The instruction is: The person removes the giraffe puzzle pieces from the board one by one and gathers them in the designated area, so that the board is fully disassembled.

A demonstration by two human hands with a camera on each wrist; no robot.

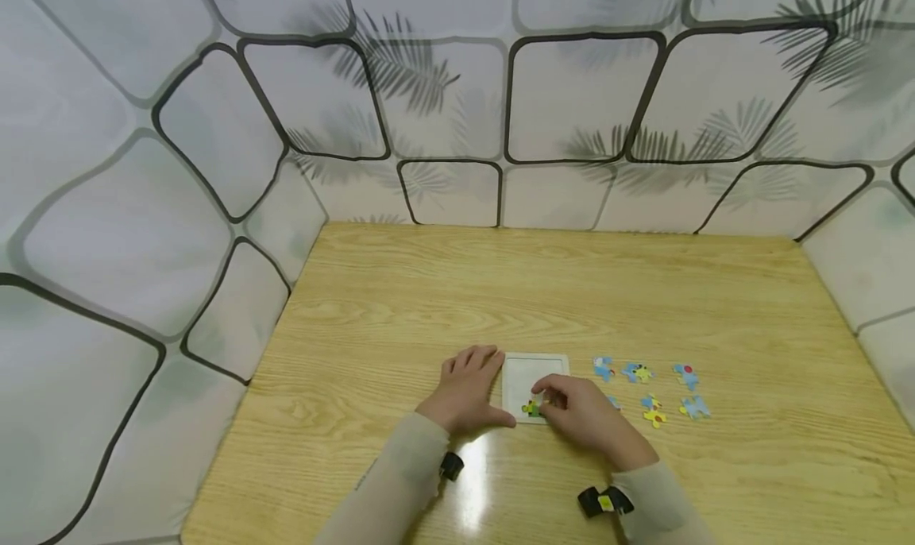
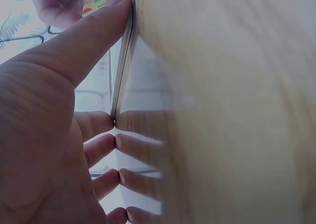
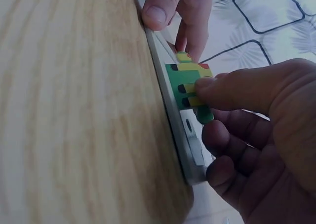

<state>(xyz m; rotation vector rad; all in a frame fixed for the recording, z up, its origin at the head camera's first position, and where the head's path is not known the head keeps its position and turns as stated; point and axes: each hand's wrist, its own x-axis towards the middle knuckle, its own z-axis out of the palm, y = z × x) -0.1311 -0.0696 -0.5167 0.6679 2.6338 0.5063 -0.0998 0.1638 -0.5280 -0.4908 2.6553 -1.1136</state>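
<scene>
A shallow square white puzzle tray [image 1: 525, 370] lies on the table between both hands. My right hand [image 1: 582, 414] pinches a green and yellow jigsaw piece [image 3: 185, 83] between thumb and fingers at the tray's near edge. In the head view that jigsaw piece [image 1: 530, 408] is partly covered by the fingers. My left hand [image 1: 468, 390] is spread at the tray's left side, its fingers fairly straight and the thumb at the near left corner. In the left wrist view the left fingertips [image 2: 101, 147] touch the tabletop, and the thumb lies along the tray edge.
Right of the tray, several loose jigsaw pieces lie on the wooden table [image 1: 429, 291], among them a blue and yellow piece [image 1: 638, 372], a blue piece with a red spot [image 1: 686, 376] and a yellow piece [image 1: 654, 411]. Patterned fabric walls [image 1: 450, 191] stand around the table.
</scene>
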